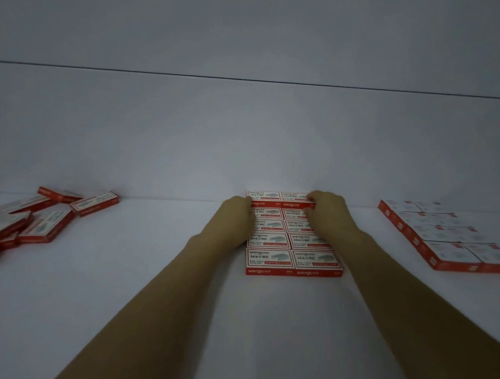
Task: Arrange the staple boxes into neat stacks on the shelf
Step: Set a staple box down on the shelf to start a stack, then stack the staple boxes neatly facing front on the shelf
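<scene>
Right now the back pair (279, 199) of staple boxes sits at the far end of the centre block (292, 254), close against the back wall (238, 130). Its red front faces show above the rows before it, so we judge it lies one layer higher. The pair's long axis runs left to right, while the block itself runs away from us in two columns. Our left hand (236, 217) curls its fingers on the pair's left end and our right hand (328, 210) curls on the right end, so the pair is held between them. Both hands are about equally near. We think the next move is squaring this pair onto the boxes beneath. A loose pile (45, 223) of boxes lies well apart on the left of the shelf (159, 271). A flat, tidy block (443, 234) lies to the right.
</scene>
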`<state>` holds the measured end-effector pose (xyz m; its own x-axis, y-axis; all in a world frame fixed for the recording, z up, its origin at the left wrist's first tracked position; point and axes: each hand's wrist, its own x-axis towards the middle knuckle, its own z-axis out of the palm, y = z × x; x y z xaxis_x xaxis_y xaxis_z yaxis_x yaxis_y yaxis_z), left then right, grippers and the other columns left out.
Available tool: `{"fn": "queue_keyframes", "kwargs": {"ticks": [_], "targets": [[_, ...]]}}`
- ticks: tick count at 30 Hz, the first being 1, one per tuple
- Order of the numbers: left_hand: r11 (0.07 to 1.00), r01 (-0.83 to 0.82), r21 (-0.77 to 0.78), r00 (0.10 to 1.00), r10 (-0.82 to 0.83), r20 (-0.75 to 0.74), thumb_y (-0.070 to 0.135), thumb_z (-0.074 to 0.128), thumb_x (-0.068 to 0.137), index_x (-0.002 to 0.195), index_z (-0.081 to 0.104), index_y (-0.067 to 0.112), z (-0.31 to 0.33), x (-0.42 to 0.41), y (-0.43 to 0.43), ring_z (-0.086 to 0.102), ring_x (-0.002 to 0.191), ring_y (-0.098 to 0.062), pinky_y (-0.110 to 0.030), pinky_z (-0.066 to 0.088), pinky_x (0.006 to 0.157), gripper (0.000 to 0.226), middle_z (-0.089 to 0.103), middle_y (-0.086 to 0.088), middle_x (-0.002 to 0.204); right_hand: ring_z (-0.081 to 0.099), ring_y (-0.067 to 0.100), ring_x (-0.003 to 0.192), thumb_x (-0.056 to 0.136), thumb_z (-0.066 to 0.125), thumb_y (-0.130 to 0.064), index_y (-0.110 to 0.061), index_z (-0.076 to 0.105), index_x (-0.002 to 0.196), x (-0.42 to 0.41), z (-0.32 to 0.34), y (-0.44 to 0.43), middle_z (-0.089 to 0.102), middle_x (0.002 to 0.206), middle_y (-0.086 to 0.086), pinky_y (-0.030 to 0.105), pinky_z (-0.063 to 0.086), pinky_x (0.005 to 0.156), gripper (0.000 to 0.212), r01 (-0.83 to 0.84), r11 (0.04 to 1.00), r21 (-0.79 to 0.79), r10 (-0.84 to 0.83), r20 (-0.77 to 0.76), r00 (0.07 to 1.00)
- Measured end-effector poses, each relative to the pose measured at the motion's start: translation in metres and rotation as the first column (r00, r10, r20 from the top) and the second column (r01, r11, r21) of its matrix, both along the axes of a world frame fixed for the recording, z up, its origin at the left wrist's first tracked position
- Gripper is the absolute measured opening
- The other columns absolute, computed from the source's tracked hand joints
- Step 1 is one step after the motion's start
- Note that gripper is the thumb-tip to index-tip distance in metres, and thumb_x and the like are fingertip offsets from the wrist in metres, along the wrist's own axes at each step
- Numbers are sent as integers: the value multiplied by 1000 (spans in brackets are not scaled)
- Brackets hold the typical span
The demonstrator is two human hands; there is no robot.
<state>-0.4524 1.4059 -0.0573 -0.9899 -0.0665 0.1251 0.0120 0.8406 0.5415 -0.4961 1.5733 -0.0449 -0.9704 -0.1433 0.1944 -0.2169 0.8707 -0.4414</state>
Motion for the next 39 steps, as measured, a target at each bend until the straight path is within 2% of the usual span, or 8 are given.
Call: {"fn": "queue_keyframes", "kwargs": {"ticks": [5,9,13,16,24,30,36,39], "targets": [[976,-68,-205,998,64,-26,19,36,99,130,45,6,16,15,-15,51,118,-29,-37,42,98,35,51,-15,131,52,31,107,91,49,-10,-3,60,111,4,23,-15,52,118,18,35,44,87,23,-21,967,256,30,-34,999],[943,-160,-292,987,150,-55,18,34,98,105,55,3,17,41,-50,54,103,-28,-33,43,84,27,55,-15,114,53,30,111,92,50,-10,-4,57,121,20,31,-47,54,122,16,36,45,90,30,-84,958,272,110,-79,991],[881,-310,-358,951,287,-118,21,38,96,109,57,3,27,87,-115,52,108,-31,-35,42,84,29,56,-15,115,54,30,110,89,48,-3,-2,59,119,39,31,-109,55,120,17,34,45,91,32,-287,916,280,312,-49,949],[828,-429,-362,903,403,-148,23,41,94,119,58,9,32,124,-162,54,109,-31,-37,45,91,33,57,-13,119,53,28,111,90,48,-4,-5,57,123,60,28,-161,52,123,15,33,45,91,34,-431,855,287,461,-40,887],[647,-645,-407,739,663,-116,25,42,95,120,57,9,37,217,-250,56,106,-29,-35,47,84,34,59,-13,118,47,28,120,90,47,-4,-11,53,129,113,22,-275,47,129,12,32,41,97,41,-691,635,344,736,0,677],[608,-704,-367,672,737,-68,26,40,98,123,55,9,25,261,-281,55,107,-24,-29,44,82,34,58,-10,121,48,29,121,87,48,-3,-12,53,130,137,19,-338,50,134,11,34,40,100,44,-761,513,396,839,-45,542],[596,-723,-350,653,754,-64,27,38,99,127,53,11,19,280,-293,54,108,-24,-28,43,84,36,57,-9,122,25,29,135,87,50,-8,-19,26,145,131,10,-373,26,151,3,45,32,109,64,-738,401,543,875,11,483],[592,-721,-360,649,759,-52,26,37,99,126,54,11,17,287,-297,54,106,-23,-27,43,82,35,57,-9,119,29,29,132,91,48,-11,-21,32,143,133,8,-379,36,143,9,45,35,106,55,-735,415,536,857,43,514]]}}
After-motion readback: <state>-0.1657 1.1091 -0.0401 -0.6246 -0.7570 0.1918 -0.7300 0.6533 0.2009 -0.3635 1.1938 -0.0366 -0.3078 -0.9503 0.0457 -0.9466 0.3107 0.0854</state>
